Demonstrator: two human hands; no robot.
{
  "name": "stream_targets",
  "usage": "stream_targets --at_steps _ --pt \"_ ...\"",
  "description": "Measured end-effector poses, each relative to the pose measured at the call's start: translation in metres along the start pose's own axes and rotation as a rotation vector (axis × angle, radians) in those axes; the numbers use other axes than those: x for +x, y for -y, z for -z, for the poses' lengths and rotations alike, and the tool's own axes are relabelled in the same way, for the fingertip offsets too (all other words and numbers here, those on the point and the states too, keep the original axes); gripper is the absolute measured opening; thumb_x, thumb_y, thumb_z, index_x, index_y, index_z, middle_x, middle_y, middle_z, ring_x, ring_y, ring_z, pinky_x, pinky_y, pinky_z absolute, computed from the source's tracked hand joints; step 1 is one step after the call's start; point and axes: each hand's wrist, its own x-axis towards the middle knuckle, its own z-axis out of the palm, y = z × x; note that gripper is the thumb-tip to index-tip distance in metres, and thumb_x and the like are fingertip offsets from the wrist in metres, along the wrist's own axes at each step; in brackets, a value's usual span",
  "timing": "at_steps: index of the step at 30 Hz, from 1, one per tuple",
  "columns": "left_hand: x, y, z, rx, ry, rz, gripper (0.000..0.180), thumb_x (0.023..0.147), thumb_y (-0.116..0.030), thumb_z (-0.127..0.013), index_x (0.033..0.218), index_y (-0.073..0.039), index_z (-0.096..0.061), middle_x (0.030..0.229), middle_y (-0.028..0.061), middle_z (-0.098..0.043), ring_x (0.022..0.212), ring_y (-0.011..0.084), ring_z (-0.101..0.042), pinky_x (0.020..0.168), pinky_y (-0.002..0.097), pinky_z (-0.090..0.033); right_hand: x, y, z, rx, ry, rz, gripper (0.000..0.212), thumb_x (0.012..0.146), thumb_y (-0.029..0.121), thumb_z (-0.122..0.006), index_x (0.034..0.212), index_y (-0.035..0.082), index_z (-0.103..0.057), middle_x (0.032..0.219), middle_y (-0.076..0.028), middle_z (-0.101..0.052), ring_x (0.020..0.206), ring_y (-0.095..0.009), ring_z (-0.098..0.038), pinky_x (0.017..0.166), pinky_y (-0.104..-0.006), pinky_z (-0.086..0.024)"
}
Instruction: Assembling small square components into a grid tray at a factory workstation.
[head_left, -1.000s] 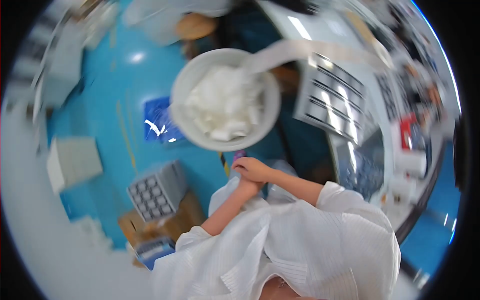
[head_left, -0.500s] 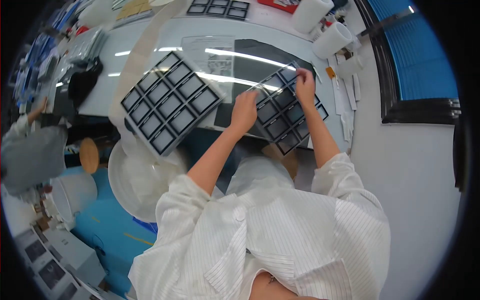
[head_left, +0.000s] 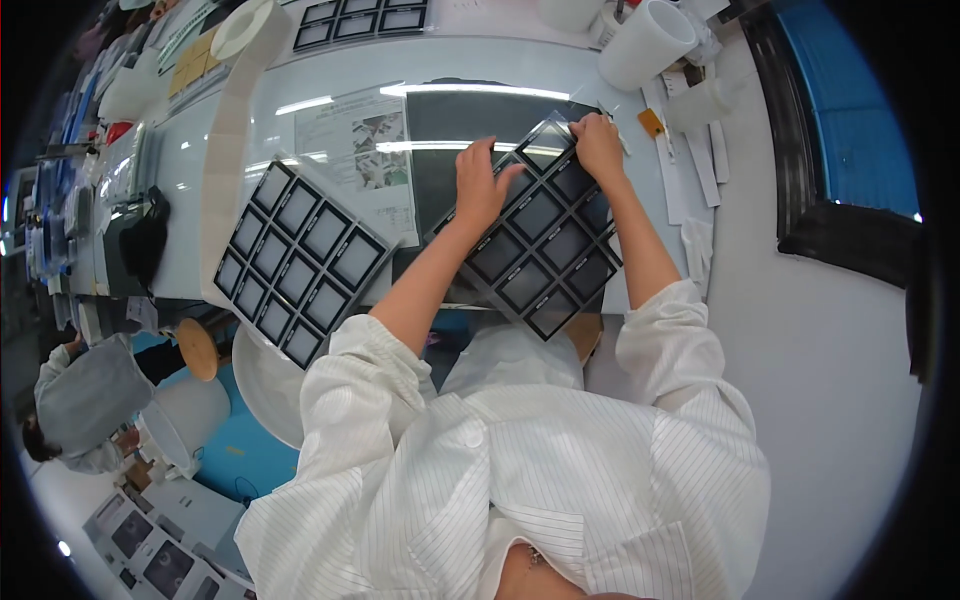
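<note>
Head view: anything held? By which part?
Right hand appears to hold the black grid sheet near its far corner; left hand at its left edge, grip unclear.

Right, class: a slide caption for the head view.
Left hand and right hand at a black-framed grid panel over the edge of the worktable, a similar panel to its left.

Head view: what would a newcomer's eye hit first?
Probably the black-gridded panel right of centre, tilted over the dark mat, with the left hand and right hand at its upper part. Next, the similar gridded panel to the left, jutting past the table's front edge. Then the bright blue pane in a dark frame, upper right.
</note>
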Motion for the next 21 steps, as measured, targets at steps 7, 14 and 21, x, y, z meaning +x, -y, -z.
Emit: stream_targets --at_steps 7,14,21 --pt "0.067 0.018 0.018 -0.484 0.622 0.153 0.077 0.062 -0.024 -0.090 0.122 0.005 -0.050 0.103 0.0116 -0.062 0.095 0.0192 -0.060 0.082 0.0302 -0.049 -0.005 -0.002 0.008 0.752 0.069 0.060 0.019 0.095 0.019 -0.054 0.087 0.002 -0.049 0.074 -0.009 -0.058 0.066 -0.021 -0.057 0.064 -0.0309 -0.045" --pt "0.071 0.021 0.024 -0.754 1.126 0.514 0.039 0.074 -0.010 -0.081 0.105 0.002 -0.059 0.092 0.0052 -0.066 0.082 0.0123 -0.063 0.073 0.0234 -0.051 -0.005 0.006 0.006 0.357 -0.213 0.329 0.027 0.093 0.023 -0.057 0.103 -0.002 -0.057 0.089 -0.012 -0.064 0.082 -0.028 -0.059 0.077 -0.0371 -0.046" --pt "0.049 0.023 0.039 -0.972 0.937 0.566 0.027 0.085 -0.012 -0.070 0.108 -0.003 -0.059 0.093 0.0022 -0.066 0.084 0.0103 -0.064 0.078 0.0229 -0.054 -0.065 0.072 0.023 0.219 0.012 0.387 0.061 0.087 0.043 -0.062 0.126 -0.004 -0.054 0.129 -0.020 -0.056 0.121 -0.036 -0.051 0.103 -0.0398 -0.040"
